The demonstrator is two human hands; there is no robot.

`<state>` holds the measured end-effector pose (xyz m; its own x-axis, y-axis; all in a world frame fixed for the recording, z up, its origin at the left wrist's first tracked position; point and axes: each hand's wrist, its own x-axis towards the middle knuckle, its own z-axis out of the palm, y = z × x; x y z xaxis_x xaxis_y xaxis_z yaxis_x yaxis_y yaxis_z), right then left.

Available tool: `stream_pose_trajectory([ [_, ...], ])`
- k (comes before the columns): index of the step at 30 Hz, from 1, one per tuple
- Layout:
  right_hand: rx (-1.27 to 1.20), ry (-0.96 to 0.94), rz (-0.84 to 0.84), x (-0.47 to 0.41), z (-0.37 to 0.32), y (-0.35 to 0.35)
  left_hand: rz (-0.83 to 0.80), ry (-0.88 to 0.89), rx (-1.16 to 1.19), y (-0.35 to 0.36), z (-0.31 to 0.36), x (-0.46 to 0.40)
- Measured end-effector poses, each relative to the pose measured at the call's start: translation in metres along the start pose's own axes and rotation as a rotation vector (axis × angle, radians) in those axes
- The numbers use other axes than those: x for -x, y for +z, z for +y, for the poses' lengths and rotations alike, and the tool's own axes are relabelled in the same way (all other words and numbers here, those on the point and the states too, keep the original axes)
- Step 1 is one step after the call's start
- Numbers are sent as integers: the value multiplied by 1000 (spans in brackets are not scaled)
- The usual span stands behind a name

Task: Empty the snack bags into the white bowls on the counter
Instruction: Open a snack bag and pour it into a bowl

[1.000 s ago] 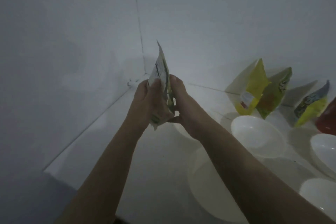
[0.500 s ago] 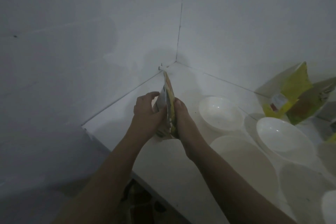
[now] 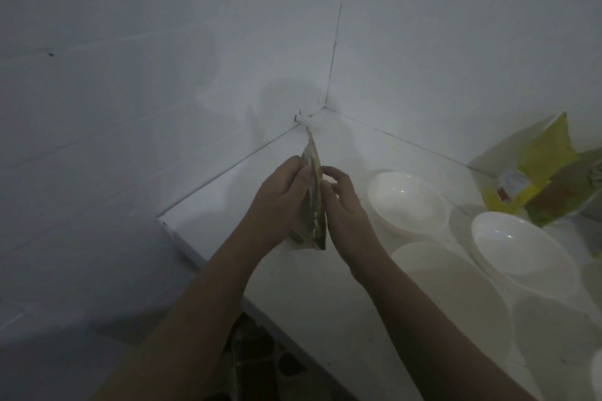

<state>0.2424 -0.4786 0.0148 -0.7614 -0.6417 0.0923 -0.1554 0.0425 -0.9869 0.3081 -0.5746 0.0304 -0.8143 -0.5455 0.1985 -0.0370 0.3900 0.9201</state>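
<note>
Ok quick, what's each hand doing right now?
Left hand: pinching the snack bag near its top edge.
Right hand: gripping the same bag from the other side.

Held bag (image 3: 313, 202): small, green-yellow and white, upright, edge-on to camera, above counter (image 3: 260, 205) near wall corner, pinched between both hands.
Yellow bag (image 3: 540, 169): propped against right wall.
Green bag (image 3: 566, 192): overlapping it, partly cut off by frame edge.
Bowls: far bowl (image 3: 407, 198), right bowl (image 3: 521, 244), near bowl (image 3: 456, 296); white, upright, no contents visible, clustered close together on counter.
</note>
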Motion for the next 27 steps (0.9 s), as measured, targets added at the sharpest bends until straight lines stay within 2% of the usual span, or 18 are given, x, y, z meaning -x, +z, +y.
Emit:
stream_pose_trajectory([
  [4,140,-72,64,-7,-14,-13,4,23,-19,-2,4,-1],
  [8,264,-47,-72,-8,-21,-22,-94,4,-83,-3,5,-7],
  [13,489,-170,-92,-11,-14,-22,-115,-5,-84,0,3,-12],
  [16,590,-224,-69,-15,-12,-25,-67,74,-94,3,2,-12],
  [22,617,-202,221,-21,-16,-50,176,170,-113,-14,1,-25],
  [24,539,-183,224,-20,-19,-51,211,215,-157,-16,-1,-26],
  [27,442,-103,84,-15,-30,-46,240,258,-190,-5,0,-23],
])
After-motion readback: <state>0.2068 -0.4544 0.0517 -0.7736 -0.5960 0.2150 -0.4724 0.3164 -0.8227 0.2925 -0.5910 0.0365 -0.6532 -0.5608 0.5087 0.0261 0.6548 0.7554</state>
